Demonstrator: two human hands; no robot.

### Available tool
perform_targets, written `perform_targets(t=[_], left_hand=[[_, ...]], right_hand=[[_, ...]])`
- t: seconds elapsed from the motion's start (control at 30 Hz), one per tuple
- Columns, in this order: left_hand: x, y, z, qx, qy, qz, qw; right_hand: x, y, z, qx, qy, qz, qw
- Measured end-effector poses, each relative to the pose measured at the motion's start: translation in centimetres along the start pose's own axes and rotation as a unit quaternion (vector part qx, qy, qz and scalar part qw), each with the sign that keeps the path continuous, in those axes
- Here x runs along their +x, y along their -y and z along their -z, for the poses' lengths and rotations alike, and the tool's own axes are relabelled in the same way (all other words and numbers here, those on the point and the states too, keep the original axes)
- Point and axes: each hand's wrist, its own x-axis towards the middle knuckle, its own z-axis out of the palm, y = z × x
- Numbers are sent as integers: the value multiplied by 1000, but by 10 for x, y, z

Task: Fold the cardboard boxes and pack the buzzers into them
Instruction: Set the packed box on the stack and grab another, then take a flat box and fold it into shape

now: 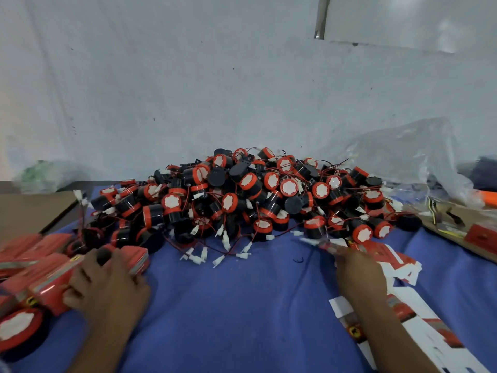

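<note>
Buzzers [255,189] heaped mid-table on blue cloth [242,305], leads tangled: risk of dragging neighbours along on any pull. Folded box [51,289] far left, gripped by curled left hand [107,286]. Right hand [357,273] stretched over flat blanks [403,267], blurred; finger state impossible to tell.

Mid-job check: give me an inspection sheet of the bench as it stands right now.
Surface: blue cloth covers the bench.
Job's things: buzzer pile at centre; folded red boxes at left; flat box blanks at right.
Clutter: clear plastic bag at rear right; brown cardboard sheet at left.
Grippers: left hand rests on the folded red boxes, grip unclear; right hand pinches one blurred flat box blank.
Cables: white-plugged leads trail from the pile.
Surroundings: white wall; metal bar at top.
</note>
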Motion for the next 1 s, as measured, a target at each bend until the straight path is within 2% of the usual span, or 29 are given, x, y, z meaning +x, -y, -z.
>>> perform_targets(t=[0.07,0.13,0.17,0.27,0.37,0.43,0.53,0.63,0.7,0.73,0.83,0.87,0.9,1.0], left_hand=[[-3,-7,1,-22,-16,-16,999],[-12,-21,4,-75,-33,-91,992],[-20,-31,6,-125,-26,-144,981],[-53,-63,9,-285,60,-277,915],[-84,-86,8,-332,148,-342,867],[-93,-91,5,-348,209,-327,854],[-92,-90,8,-413,283,-253,827],[-92,-92,12,-514,306,-170,783],[-97,-96,11,-579,319,-130,739],[-100,-98,9,-612,343,-99,706],[-106,-102,1,-686,452,-14,570],[-106,-101,-1,-688,477,-20,547],[-105,-101,-5,-683,492,-37,538],[-102,-99,-10,-659,505,-78,552]], right_hand=[[-3,6,18,63,-108,44,991],[-15,20,33,243,-204,68,946],[-25,32,40,341,-198,77,916],[-50,70,39,521,-50,104,846],[-67,92,29,573,109,166,795],[-74,98,28,618,190,166,744],[-79,101,31,695,285,141,645],[-82,106,30,689,296,162,641],[-83,111,30,684,305,172,640],[-83,112,31,675,311,178,645],[-79,106,29,615,322,181,697],[-77,102,27,594,325,180,714],[-75,99,24,577,328,182,726],[-71,92,20,573,328,192,726]])
